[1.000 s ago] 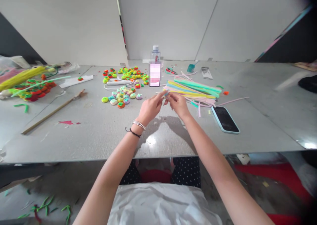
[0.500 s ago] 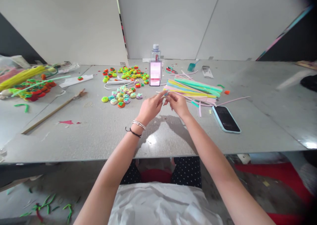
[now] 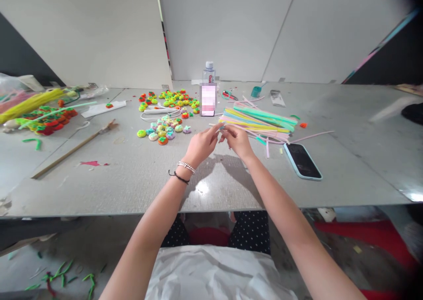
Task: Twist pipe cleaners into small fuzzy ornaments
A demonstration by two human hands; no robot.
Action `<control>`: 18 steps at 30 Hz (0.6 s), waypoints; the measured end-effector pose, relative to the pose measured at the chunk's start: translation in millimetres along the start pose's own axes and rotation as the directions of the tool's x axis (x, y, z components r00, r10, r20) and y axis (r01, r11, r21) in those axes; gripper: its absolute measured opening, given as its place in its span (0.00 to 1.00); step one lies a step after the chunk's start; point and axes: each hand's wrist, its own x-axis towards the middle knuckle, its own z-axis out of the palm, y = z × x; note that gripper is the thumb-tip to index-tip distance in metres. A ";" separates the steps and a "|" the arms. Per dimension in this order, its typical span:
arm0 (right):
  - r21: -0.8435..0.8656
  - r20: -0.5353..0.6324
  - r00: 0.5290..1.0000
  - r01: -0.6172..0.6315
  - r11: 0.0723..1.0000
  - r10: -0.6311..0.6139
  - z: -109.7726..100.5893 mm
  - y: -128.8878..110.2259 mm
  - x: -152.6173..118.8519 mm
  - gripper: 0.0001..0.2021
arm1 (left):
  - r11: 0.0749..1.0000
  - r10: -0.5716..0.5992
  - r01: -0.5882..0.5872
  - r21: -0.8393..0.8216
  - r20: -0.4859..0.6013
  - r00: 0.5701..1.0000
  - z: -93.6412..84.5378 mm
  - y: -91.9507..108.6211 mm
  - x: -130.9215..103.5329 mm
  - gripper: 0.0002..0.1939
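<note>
My left hand [image 3: 203,146] and my right hand [image 3: 237,141] meet fingertip to fingertip over the grey table [image 3: 132,185]. Both are pinched closed on something small and pale, which the fingers mostly hide; I cannot make out what it is. Just beyond my right hand lies a bundle of pastel fuzzy stems [image 3: 261,120] in green, yellow, blue and pink. Left of my hands sits a group of small pastel pieces [image 3: 165,126], with a pile of yellow, orange and green ones [image 3: 178,98] behind it.
A lit phone [image 3: 208,98] leans on a clear bottle [image 3: 209,73] at the back. A dark-screened phone [image 3: 302,161] lies at the right. Farther left are a wooden stick [image 3: 71,151], a white strip [image 3: 104,109] and yellow stems [image 3: 33,104]. A teal pot [image 3: 255,91] stands behind the bundle.
The view has shifted very slightly, so the table items appear a little lower and farther right. My hands stay together, with only a slight change at the fingertips.
</note>
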 end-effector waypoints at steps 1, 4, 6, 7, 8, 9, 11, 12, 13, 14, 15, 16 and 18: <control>0.001 -0.001 1.000 0.001 1.000 -0.001 0.1 -0.4 0.0 0.17 | 1.000 0.000 0.000 -0.009 0.001 1.000 -0.3 0.3 0.0 0.24; 0.014 -0.010 1.000 0.006 1.000 -0.005 0.9 -1.4 0.0 0.17 | 0.999 -0.007 0.007 -0.050 -0.002 1.000 -1.6 1.5 0.3 0.23; 0.022 -0.014 1.000 0.004 1.000 -0.004 1.6 -1.7 0.0 0.17 | 0.996 -0.030 0.030 -0.089 0.001 1.000 -2.3 2.3 0.7 0.22; 0.023 -0.014 1.000 0.003 1.000 -0.002 1.8 -1.8 0.0 0.17 | 0.993 -0.045 0.045 -0.112 0.006 0.999 -2.6 2.7 0.9 0.22; 0.021 -0.013 1.000 0.001 1.000 -0.001 2.1 -2.0 0.0 0.16 | 0.989 -0.060 0.061 -0.138 0.013 0.998 -2.8 3.0 1.1 0.22; 0.019 -0.012 1.000 0.001 1.000 -0.001 2.3 -2.1 -0.1 0.16 | 0.984 -0.074 0.077 -0.163 0.021 0.997 -2.9 3.3 1.4 0.21; 0.024 -0.013 1.000 -0.003 1.000 0.003 2.7 -2.8 -0.4 0.16 | 0.974 -0.099 0.103 -0.200 0.027 0.995 -2.5 3.9 1.6 0.21; 0.034 -0.016 1.000 -0.008 0.999 0.008 2.9 -3.3 -0.6 0.16 | 0.971 -0.111 0.113 -0.210 0.022 0.994 -2.1 4.3 1.7 0.20; 0.049 -0.022 1.000 -0.015 0.999 0.016 3.3 -3.9 -1.0 0.16 | 0.970 -0.122 0.122 -0.213 0.012 0.992 -1.6 4.7 1.7 0.21; 0.065 -0.028 0.999 -0.022 0.998 0.024 3.7 -4.6 -1.4 0.16 | 0.969 -0.131 0.128 -0.211 -0.003 0.991 -1.0 5.3 1.6 0.21; 0.080 -0.034 0.999 -0.026 0.996 0.029 4.2 -5.4 -1.9 0.16 | 0.969 -0.137 0.130 -0.208 -0.019 0.990 -0.5 5.8 1.6 0.21; 0.090 -0.039 0.999 -0.025 0.996 0.028 4.8 -6.2 -2.5 0.16 | 0.970 -0.138 0.128 -0.206 -0.035 0.990 0.0 6.4 1.5 0.21; 0.088 -0.047 0.999 -0.001 0.996 0.005 5.8 -7.8 -3.8 0.16 | 0.970 -0.135 0.120 -0.210 -0.062 0.989 0.6 7.3 1.6 0.21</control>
